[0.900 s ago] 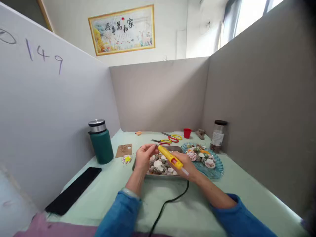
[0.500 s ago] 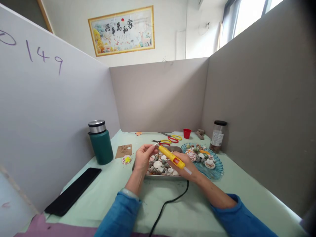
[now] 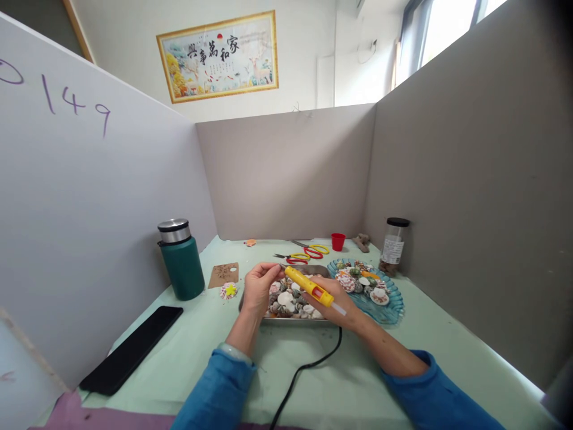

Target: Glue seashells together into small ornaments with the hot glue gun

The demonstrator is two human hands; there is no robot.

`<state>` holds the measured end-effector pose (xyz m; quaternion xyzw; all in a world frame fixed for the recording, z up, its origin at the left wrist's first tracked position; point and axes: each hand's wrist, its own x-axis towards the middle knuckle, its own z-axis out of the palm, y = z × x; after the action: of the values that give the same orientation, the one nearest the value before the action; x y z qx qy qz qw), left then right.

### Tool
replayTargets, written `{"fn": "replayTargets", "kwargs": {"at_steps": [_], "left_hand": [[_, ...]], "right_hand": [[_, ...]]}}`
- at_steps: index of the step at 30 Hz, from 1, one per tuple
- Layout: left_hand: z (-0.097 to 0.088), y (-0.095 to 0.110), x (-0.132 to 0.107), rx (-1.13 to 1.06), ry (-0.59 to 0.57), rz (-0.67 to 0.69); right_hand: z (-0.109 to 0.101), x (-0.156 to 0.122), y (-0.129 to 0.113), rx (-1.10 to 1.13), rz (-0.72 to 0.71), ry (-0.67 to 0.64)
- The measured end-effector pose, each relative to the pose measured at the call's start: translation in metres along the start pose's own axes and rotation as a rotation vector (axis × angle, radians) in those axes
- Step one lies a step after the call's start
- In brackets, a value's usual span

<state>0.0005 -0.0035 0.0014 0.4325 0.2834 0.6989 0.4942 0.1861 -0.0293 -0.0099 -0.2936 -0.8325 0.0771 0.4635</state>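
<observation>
My right hand (image 3: 333, 301) is closed around a yellow glue gun (image 3: 308, 286) whose nozzle points left, toward the fingertips of my left hand. A black cord (image 3: 304, 370) runs from the gun toward me. My left hand (image 3: 259, 286) is pinched on something small that I cannot make out, right at the nozzle tip. Both hands hover over a metal tray (image 3: 295, 319) filled with several shells. A blue glass plate (image 3: 394, 304) with more shells lies just to the right of the tray.
A green thermos (image 3: 181, 263) stands at the left, with a black phone (image 3: 132, 349) nearer me. A brown card (image 3: 224, 275), a small shell flower (image 3: 229, 290), scissors (image 3: 307, 254), a red cup (image 3: 338, 241) and a dark-lidded jar (image 3: 394, 245) lie behind. Grey partitions enclose three sides.
Almost nothing differs: both hands stay over the tray, glue gun tip at the left fingertips. The view has drifted slightly.
</observation>
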Motion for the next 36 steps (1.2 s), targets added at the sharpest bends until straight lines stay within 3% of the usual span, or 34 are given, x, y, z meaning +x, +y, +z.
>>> {"fn": "replayTargets", "kwargs": {"at_steps": [20, 36], "left_hand": [[-0.0022, -0.0019, 0.0, 0.043, -0.024, 0.012], [-0.0017, -0.0022, -0.0007, 0.071, -0.047, 0.03]], "right_hand": [[-0.0023, 0.0, 0.0025, -0.046, 0.037, 0.02], [-0.0022, 0.0008, 0.0014, -0.035, -0.018, 0.0]]}}
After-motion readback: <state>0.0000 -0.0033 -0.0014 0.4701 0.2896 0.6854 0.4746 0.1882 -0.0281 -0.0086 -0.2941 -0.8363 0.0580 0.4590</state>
